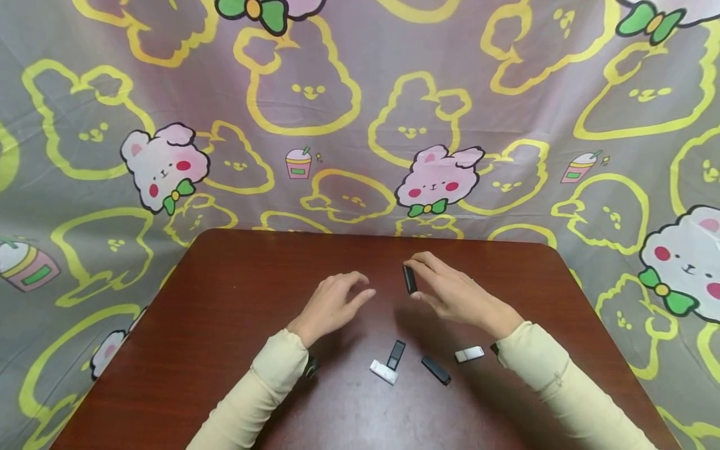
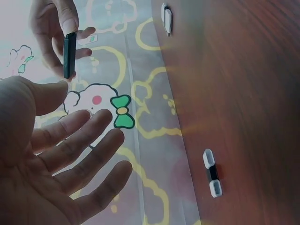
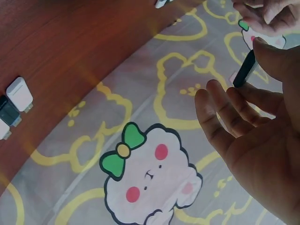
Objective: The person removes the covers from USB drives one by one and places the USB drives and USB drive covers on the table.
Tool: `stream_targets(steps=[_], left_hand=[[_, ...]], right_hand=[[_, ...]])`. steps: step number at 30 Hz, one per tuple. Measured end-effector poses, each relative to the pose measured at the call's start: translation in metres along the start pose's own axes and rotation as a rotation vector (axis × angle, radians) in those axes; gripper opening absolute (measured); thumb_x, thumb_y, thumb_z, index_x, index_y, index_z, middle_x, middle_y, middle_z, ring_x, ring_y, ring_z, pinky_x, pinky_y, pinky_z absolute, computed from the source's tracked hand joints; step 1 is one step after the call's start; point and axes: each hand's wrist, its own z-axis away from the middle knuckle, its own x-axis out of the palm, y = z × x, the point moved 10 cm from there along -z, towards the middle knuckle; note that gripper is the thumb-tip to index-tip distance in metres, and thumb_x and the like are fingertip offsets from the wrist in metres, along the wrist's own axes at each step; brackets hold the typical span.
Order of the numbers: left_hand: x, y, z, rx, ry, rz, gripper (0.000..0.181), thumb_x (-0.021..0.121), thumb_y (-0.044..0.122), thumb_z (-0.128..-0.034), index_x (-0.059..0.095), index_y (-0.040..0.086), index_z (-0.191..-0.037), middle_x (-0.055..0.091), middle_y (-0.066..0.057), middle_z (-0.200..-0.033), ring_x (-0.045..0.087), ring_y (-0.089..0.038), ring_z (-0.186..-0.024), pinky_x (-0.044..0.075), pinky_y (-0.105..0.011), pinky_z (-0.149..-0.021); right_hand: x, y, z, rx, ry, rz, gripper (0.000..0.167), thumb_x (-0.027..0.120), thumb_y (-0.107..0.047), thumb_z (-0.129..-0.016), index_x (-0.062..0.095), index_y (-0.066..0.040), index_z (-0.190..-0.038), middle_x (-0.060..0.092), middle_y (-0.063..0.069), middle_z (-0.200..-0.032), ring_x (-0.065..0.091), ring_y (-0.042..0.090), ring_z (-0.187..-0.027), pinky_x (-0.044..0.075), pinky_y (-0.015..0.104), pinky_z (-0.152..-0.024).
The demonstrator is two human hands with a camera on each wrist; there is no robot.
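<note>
My right hand [image 1: 458, 290] pinches a black USB flash drive [image 1: 409, 279] between thumb and fingers, above the table. The drive stands on end, and in the right wrist view the dark stick [image 3: 245, 69] sits between thumb and index finger. To its left, my left hand [image 1: 332, 305] hovers with relaxed, spread fingers and holds nothing; its palm shows in the left wrist view. Below the hands on the table lie a white flash drive [image 1: 384, 372], a dark one [image 1: 396, 354] touching or nearly touching it, a black one [image 1: 436, 370] and another white one [image 1: 469, 354].
The brown wooden table [image 1: 225, 337] has a glossy top. A grey curtain [image 1: 349, 150] with cartoon animals hangs behind and around it. Both forearms wear pale sleeves [image 1: 557, 375], and the right one reaches past the white drive.
</note>
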Motion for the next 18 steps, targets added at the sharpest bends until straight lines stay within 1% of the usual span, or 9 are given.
stream_targets(steps=[3, 8, 10, 15, 18], left_hand=[[0.001, 0.004, -0.005, -0.004, -0.001, 0.019, 0.032, 0.065, 0.034, -0.0994, 0.071, 0.006, -0.115, 0.077, -0.006, -0.107, 0.07, -0.023, -0.09, 0.054, -0.039, -0.081], [0.006, 0.01, -0.01, -0.016, -0.012, 0.055, 0.032, 0.062, 0.036, -0.1007, 0.071, 0.008, -0.115, 0.076, -0.004, -0.106, 0.068, -0.016, -0.089, 0.055, -0.034, -0.08], [0.008, 0.014, -0.013, -0.009, -0.01, 0.074, 0.034, 0.061, 0.037, -0.1012, 0.07, 0.008, -0.115, 0.076, -0.003, -0.106, 0.069, -0.015, -0.089, 0.056, -0.035, -0.081], [0.013, 0.023, -0.02, 0.021, -0.019, 0.162, 0.035, 0.059, 0.038, -0.1024, 0.069, 0.007, -0.117, 0.077, -0.004, -0.106, 0.072, -0.016, -0.089, 0.059, -0.04, -0.082], [0.018, 0.024, -0.022, 0.016, -0.041, 0.234, 0.033, 0.061, 0.036, -0.1019, 0.069, 0.008, -0.118, 0.077, -0.004, -0.106, 0.072, -0.016, -0.087, 0.059, -0.036, -0.079]], right_hand=[[-0.003, -0.006, 0.0, -0.023, 0.026, 0.018, 0.063, 0.078, -0.021, -0.09, 0.049, -0.005, -0.144, 0.05, 0.007, -0.138, 0.06, 0.017, -0.112, 0.06, 0.033, -0.085], [-0.005, -0.018, -0.001, -0.071, 0.054, 0.019, 0.061, 0.078, -0.02, -0.09, 0.051, -0.005, -0.141, 0.053, 0.007, -0.136, 0.058, 0.017, -0.116, 0.058, 0.034, -0.092], [-0.005, -0.022, 0.0, -0.084, 0.06, 0.005, 0.061, 0.08, -0.02, -0.088, 0.052, -0.005, -0.141, 0.053, 0.006, -0.135, 0.059, 0.017, -0.116, 0.058, 0.035, -0.095], [-0.006, -0.03, 0.0, -0.104, 0.093, 0.004, 0.064, 0.082, -0.018, -0.086, 0.052, -0.006, -0.141, 0.055, 0.005, -0.133, 0.06, 0.016, -0.114, 0.057, 0.036, -0.095], [-0.005, -0.036, 0.0, -0.12, 0.097, 0.018, 0.065, 0.083, -0.018, -0.085, 0.053, -0.006, -0.141, 0.055, 0.006, -0.132, 0.06, 0.017, -0.113, 0.058, 0.036, -0.094]])
